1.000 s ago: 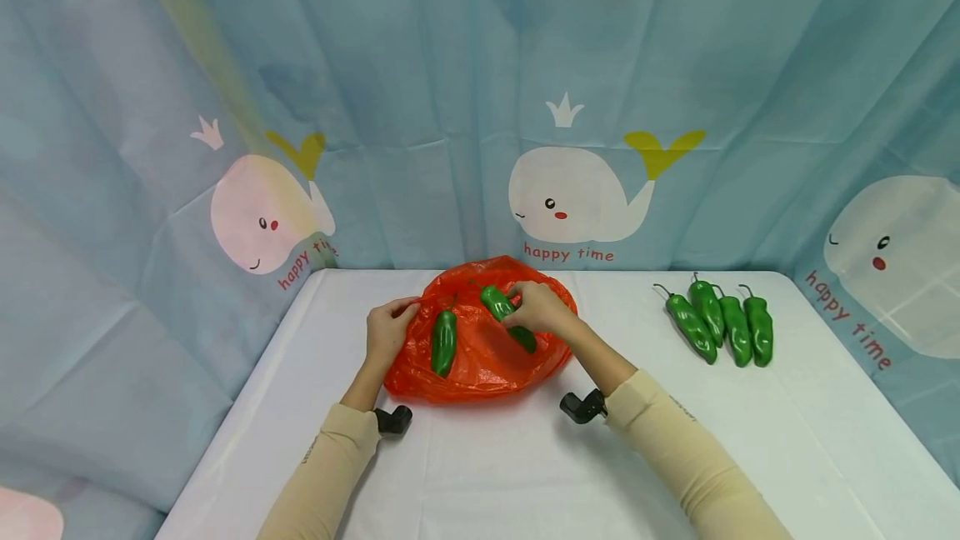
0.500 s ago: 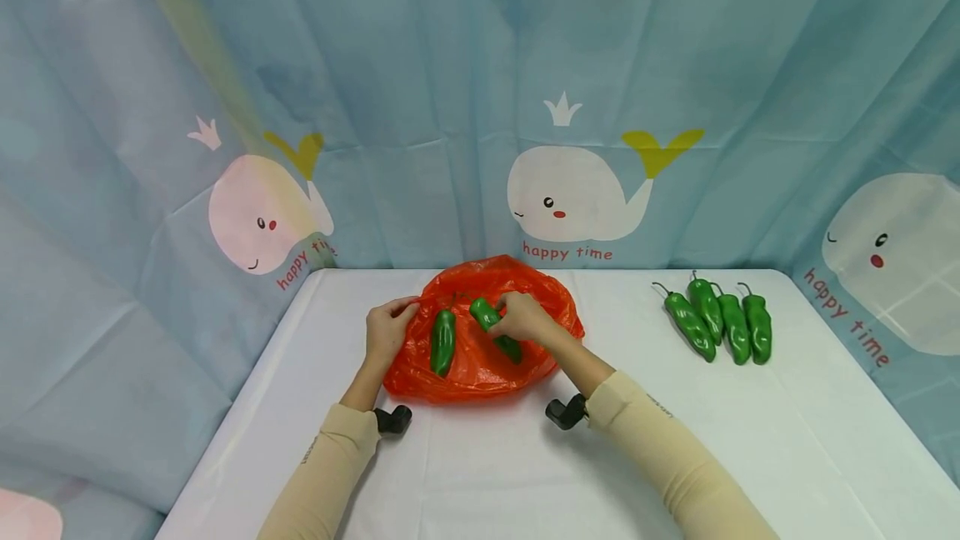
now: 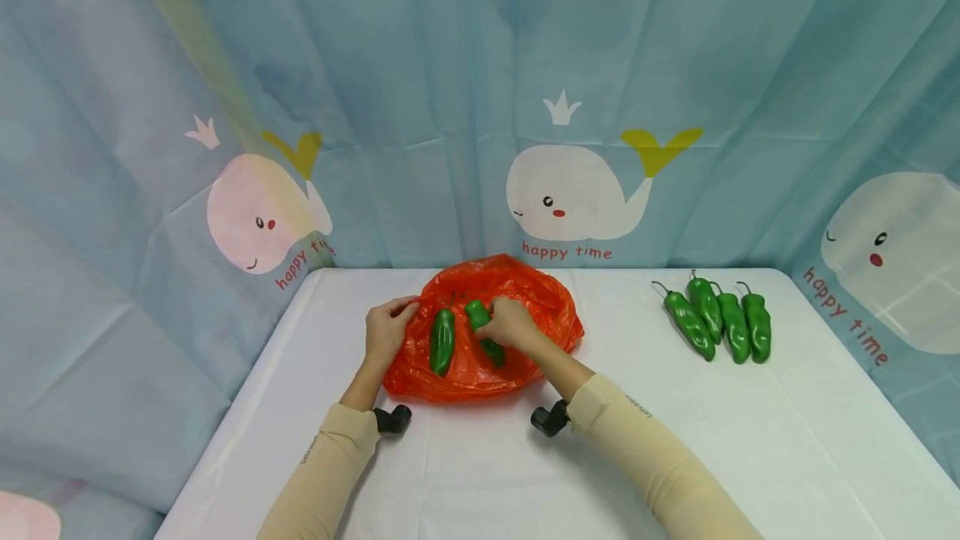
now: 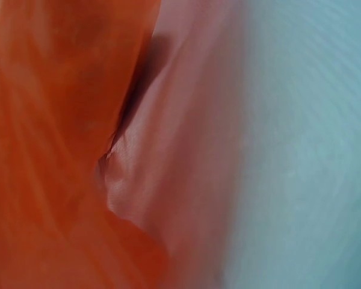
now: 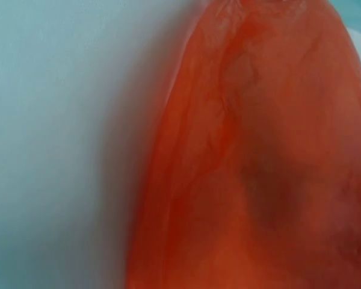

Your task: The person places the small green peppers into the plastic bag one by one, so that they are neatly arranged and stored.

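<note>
The right hand's [image 3: 512, 325] grip pinches a green pepper [image 3: 477, 314] between thumb and fingers, tilted within the mouth of a red plastic bag [image 3: 465, 390]; whether its lower end touches the bag cannot be told. The left hand's [image 3: 386, 332] grip pinches the bag's left rim between thumb and fingers. Between the hands, a second pepper [image 3: 442, 342] lies in the bag. The bag rests on the white-covered table [image 3: 480, 482], and well to its right lie four more peppers [image 3: 708, 311], close together. Behind hangs a blue whale-print curtain [image 3: 420, 107].
</note>
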`<state>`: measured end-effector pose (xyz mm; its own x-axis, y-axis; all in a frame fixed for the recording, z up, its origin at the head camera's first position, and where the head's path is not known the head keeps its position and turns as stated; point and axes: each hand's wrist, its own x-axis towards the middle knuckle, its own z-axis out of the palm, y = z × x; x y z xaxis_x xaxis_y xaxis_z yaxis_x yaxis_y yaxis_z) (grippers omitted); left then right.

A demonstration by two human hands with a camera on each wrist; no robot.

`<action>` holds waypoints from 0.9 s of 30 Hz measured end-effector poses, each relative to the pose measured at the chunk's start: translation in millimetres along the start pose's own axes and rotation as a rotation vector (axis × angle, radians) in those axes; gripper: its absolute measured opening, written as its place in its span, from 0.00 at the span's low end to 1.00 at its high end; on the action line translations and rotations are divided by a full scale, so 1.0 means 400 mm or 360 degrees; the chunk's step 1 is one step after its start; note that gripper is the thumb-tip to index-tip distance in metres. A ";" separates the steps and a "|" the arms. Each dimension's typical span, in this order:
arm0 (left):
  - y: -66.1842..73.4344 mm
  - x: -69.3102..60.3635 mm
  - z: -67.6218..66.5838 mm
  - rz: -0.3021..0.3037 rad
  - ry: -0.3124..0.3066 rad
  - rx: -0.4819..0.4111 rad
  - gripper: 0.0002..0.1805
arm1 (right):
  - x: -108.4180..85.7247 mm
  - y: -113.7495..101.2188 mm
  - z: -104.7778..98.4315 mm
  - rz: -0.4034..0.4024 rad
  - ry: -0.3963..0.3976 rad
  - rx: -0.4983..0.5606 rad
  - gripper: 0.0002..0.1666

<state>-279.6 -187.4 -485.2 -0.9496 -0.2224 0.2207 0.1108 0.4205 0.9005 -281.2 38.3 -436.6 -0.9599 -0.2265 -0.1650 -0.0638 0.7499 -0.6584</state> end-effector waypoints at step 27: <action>0.007 0.000 0.005 0.0005 -0.0014 0.0021 0.13 | 0.016 -0.054 0.084 0.0050 0.0044 -0.0192 0.25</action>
<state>-279.8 -184.2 -483.3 -0.9519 -0.2132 0.2200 0.1099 0.4325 0.8949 -276.8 0.0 -448.2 -0.9690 -0.1857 -0.1629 -0.0642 0.8261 -0.5599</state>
